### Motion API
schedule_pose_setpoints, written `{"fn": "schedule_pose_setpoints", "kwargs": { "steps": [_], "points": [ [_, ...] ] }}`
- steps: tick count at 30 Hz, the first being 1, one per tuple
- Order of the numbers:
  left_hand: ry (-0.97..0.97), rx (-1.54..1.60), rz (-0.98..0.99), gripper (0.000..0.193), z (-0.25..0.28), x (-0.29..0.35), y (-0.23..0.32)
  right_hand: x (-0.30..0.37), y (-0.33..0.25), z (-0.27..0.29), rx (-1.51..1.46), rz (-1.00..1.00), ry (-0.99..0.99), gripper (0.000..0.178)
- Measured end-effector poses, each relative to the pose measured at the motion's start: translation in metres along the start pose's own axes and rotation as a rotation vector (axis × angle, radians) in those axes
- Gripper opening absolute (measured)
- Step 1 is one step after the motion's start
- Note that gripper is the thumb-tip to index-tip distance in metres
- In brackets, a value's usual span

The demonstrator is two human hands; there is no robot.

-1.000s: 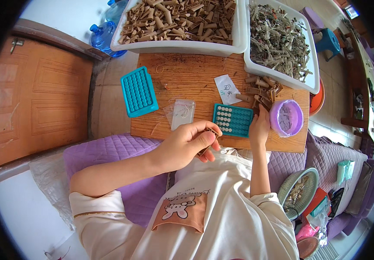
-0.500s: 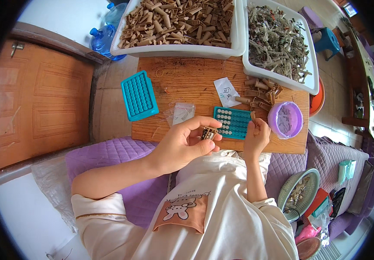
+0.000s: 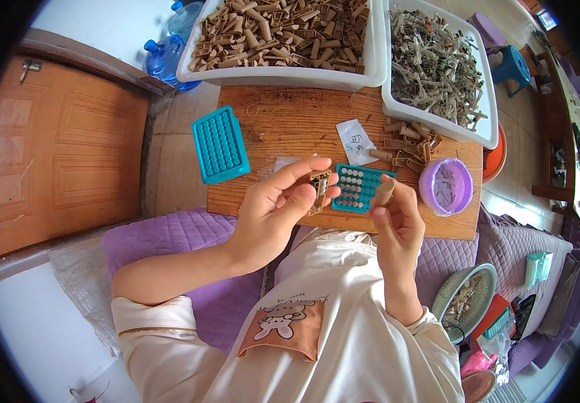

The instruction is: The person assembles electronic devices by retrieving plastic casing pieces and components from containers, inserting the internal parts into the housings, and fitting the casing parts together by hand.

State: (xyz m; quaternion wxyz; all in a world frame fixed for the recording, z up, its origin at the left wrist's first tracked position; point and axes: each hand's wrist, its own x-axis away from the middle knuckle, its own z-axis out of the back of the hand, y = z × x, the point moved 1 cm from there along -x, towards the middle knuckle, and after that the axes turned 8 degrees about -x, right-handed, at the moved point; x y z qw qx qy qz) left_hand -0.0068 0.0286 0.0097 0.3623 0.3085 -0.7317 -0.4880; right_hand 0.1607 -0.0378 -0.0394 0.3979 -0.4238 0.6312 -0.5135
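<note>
**Both hands lifted over the desk, each holding a small piece**

The left hand (image 3: 273,205) was raised above the near edge of the wooden desk (image 3: 303,121), its fingers closed around a small tan fitting (image 3: 318,187) pinched between thumb and fingertips. The right hand (image 3: 394,218) was up beside it, a little apart, gripping a short tan tube (image 3: 384,191) that stood upright from its fingers. Just behind and between the two hands lay a teal tray with round cells (image 3: 359,187), partly hidden by the fingers. A second teal tray (image 3: 219,144) lay well to the left, hanging over the desk's edge.

Further back, a white bin of tan tube pieces (image 3: 283,33) and a white bin of greyish scraps (image 3: 434,67) stood side by side, overhanging the far edge. A small pile of loose tan pieces (image 3: 407,138) lay near the second bin, and a purple round tub (image 3: 445,187) sat at the right end, near the right hand. A purple quilted cushion (image 3: 182,248) lay under the left forearm.

A second earlier the right hand had been resting down by the loose pieces and the left hand sat lower; since then both had risen and drawn nearer to each other.

A white paper slip (image 3: 355,141) with handwriting lay flat between the teal cell tray and the bins. Blue water bottles (image 3: 169,47) stood on the floor at the far left.
</note>
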Motion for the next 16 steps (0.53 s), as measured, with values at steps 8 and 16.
{"fn": "schedule_pose_setpoints", "kwargs": {
  "steps": [8,16],
  "points": [
    [-0.055,-0.170,-0.213,0.032,0.000,0.001,0.004,0.004,-0.015,-0.038,-0.244,-0.037,-0.055,0.034],
    [-0.092,-0.202,-0.310,0.038,-0.004,0.006,0.008,0.015,0.000,-0.051,-0.389,0.075,0.003,0.031]
  ]
}}
